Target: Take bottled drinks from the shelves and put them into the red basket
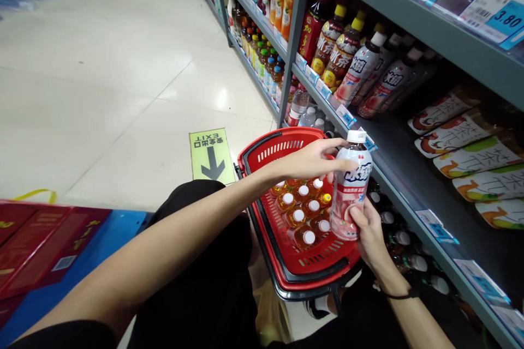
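The right hand (370, 232) grips the lower part of a pink-and-white drink bottle (347, 202), which stands nearly upright above the far side of a red basket (313, 275). The left hand (315, 161) has its fingers spread by the bottle's shoulder; whether they clasp it cannot be told. Amber bottles (298, 216) with mostly white caps are grouped inside the basket. Beyond, similar pink-and-white bottles (360, 68) lean on a shelf (391, 144).
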### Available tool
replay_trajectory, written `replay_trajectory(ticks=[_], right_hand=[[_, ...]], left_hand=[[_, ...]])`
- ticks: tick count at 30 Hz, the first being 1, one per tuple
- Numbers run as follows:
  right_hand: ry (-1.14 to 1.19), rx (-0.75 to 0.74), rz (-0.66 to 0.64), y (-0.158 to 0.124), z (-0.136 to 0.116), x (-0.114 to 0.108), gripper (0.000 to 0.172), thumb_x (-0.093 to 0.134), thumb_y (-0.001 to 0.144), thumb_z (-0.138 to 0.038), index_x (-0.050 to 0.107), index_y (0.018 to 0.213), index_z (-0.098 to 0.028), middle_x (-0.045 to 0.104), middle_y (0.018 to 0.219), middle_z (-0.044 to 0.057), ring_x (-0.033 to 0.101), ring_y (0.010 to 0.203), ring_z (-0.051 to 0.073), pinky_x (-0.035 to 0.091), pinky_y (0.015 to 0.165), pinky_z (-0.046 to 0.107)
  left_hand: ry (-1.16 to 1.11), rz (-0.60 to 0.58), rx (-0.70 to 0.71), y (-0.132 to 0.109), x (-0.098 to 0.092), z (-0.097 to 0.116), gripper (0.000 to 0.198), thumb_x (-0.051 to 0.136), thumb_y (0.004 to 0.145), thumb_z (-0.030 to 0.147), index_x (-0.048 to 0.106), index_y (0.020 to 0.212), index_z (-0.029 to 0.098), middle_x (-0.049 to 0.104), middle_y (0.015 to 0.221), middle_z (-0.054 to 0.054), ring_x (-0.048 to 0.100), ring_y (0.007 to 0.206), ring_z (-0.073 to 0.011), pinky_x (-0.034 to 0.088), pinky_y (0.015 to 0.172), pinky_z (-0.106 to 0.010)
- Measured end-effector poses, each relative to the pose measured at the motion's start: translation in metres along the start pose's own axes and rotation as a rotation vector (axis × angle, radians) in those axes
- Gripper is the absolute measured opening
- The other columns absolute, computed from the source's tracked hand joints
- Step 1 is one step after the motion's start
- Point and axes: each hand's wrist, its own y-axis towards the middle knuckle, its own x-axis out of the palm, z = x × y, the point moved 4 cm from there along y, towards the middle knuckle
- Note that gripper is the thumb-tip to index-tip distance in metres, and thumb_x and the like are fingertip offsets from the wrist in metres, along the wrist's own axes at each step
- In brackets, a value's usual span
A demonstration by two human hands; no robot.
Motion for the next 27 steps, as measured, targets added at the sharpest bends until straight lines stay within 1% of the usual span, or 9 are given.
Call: replay_trajectory(ticks=[3, 5, 7, 10, 13, 18, 22, 24, 27], right_hand=[[0.069, 0.088, -0.044, -0.003, 0.0, 0.003, 0.04, 0.065, 0.089, -0.063, 0.07, 0.099, -0.024, 0.078, 0.094, 0.008, 0.074, 0.091, 0.031, 0.062, 0.083, 0.046], [0.069, 0.113, -0.065, -0.005, -0.002, 0.004, 0.052, 0.049, 0.094, -0.068, 0.073, 0.1, -0.022, 0.077, 0.089, 0.01, 0.075, 0.087, 0.033, 0.064, 0.074, 0.048], [0.06, 0.108, -0.068, -0.005, -0.003, 0.005, 0.057, 0.041, 0.095, -0.066, 0.075, 0.104, -0.02, 0.078, 0.09, 0.011, 0.075, 0.086, 0.034, 0.064, 0.071, 0.048], [0.09, 0.125, -0.075, -0.005, -0.001, 0.006, 0.049, 0.049, 0.092, -0.059, 0.074, 0.11, -0.021, 0.078, 0.094, 0.011, 0.076, 0.085, 0.033, 0.065, 0.071, 0.049], [0.157, 0.153, -0.081, -0.007, 0.0, 0.01, 0.042, 0.064, 0.085, -0.054, 0.068, 0.114, -0.023, 0.078, 0.098, 0.008, 0.076, 0.082, 0.032, 0.066, 0.071, 0.049], [0.145, 0.143, -0.092, -0.011, 0.001, 0.014, 0.048, 0.075, 0.086, -0.052, 0.06, 0.123, -0.026, 0.075, 0.11, 0.008, 0.076, 0.09, 0.03, 0.066, 0.072, 0.045], [0.086, 0.087, -0.104, -0.008, 0.003, 0.01, 0.045, 0.077, 0.087, -0.052, 0.06, 0.118, -0.025, 0.073, 0.118, 0.009, 0.073, 0.104, 0.031, 0.064, 0.084, 0.044], [0.069, 0.077, -0.111, -0.006, 0.005, 0.007, 0.043, 0.077, 0.087, -0.052, 0.061, 0.116, -0.025, 0.073, 0.117, 0.009, 0.073, 0.098, 0.028, 0.063, 0.086, 0.044], [0.074, 0.083, -0.105, -0.006, 0.007, 0.007, 0.041, 0.08, 0.086, -0.051, 0.06, 0.112, -0.025, 0.073, 0.114, 0.007, 0.069, 0.074, 0.02, 0.064, 0.082, 0.042]], left_hand=[[0.046, 0.065, -0.1, 0.003, -0.003, -0.006, 0.057, 0.072, 0.09, 0.053, 0.065, 0.13, 0.013, 0.072, 0.09, -0.006, 0.061, 0.059, -0.011, 0.045, 0.053, -0.024], [0.075, 0.127, -0.135, 0.004, -0.004, -0.01, 0.059, 0.072, 0.089, 0.054, 0.065, 0.13, 0.013, 0.07, 0.084, -0.005, 0.06, 0.058, -0.0116, 0.043, 0.052, -0.024], [0.094, 0.172, -0.145, 0.004, -0.006, -0.013, 0.058, 0.072, 0.089, 0.052, 0.065, 0.128, 0.011, 0.069, 0.082, -0.005, 0.061, 0.058, -0.0126, 0.042, 0.051, -0.024], [0.109, 0.168, -0.133, 0.006, -0.006, -0.015, 0.041, 0.068, 0.09, 0.044, 0.067, 0.114, 0.011, 0.067, 0.075, -0.003, 0.062, 0.059, -0.014, 0.041, 0.053, -0.025], [0.09, 0.12, -0.105, 0.007, -0.006, -0.014, 0.024, 0.055, 0.093, 0.035, 0.065, 0.098, 0.013, 0.064, 0.07, -0.002, 0.062, 0.061, -0.0139, 0.045, 0.057, -0.026], [0.037, 0.104, -0.114, 0.009, -0.008, -0.014, 0.019, 0.047, 0.089, 0.03, 0.06, 0.088, 0.016, 0.062, 0.077, -0.002, 0.059, 0.064, -0.0134, 0.048, 0.059, -0.027], [0.041, 0.117, -0.113, 0.01, -0.007, -0.016, 0.019, 0.048, 0.088, 0.034, 0.058, 0.088, 0.017, 0.064, 0.081, -0.004, 0.055, 0.064, -0.013, 0.043, 0.058, -0.026], [0.053, 0.124, -0.129, 0.009, -0.006, -0.016, 0.022, 0.051, 0.089, 0.037, 0.059, 0.092, 0.016, 0.065, 0.084, -0.005, 0.054, 0.064, -0.0126, 0.042, 0.058, -0.026], [0.082, 0.133, -0.146, 0.008, -0.005, -0.015, 0.026, 0.054, 0.09, 0.039, 0.061, 0.097, 0.015, 0.066, 0.087, -0.005, 0.054, 0.065, -0.0124, 0.043, 0.06, -0.026]])
